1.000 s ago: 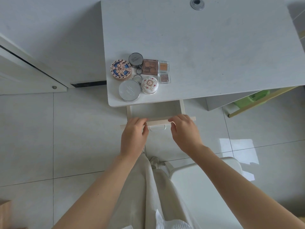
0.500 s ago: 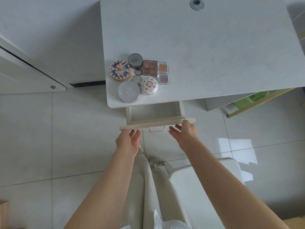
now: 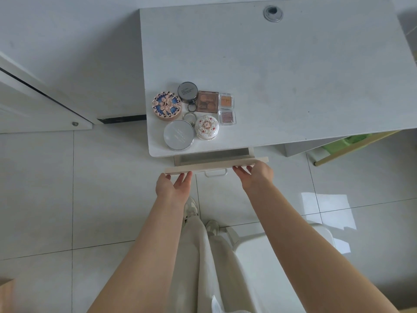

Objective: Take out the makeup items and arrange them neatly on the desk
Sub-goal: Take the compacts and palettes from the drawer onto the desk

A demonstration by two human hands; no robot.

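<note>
hands: left hand (image 3: pixel 172 187) and right hand (image 3: pixel 256 175) flat, fingers straight, pushing drawer (image 3: pixel 216 166) front | drawer: open just a crack, looks empty | worktop (image 3: pixel 293 75): makeup (image 3: pixel 194 115) in a neat bunch near left corner | task: looks almost done

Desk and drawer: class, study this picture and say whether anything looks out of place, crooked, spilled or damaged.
Nothing is spilled or damaged. The makeup items sit in a tidy cluster near the desk's front left corner. The only unfinished thing is the drawer, open a crack, with the left hand and right hand flat against its front.
</note>
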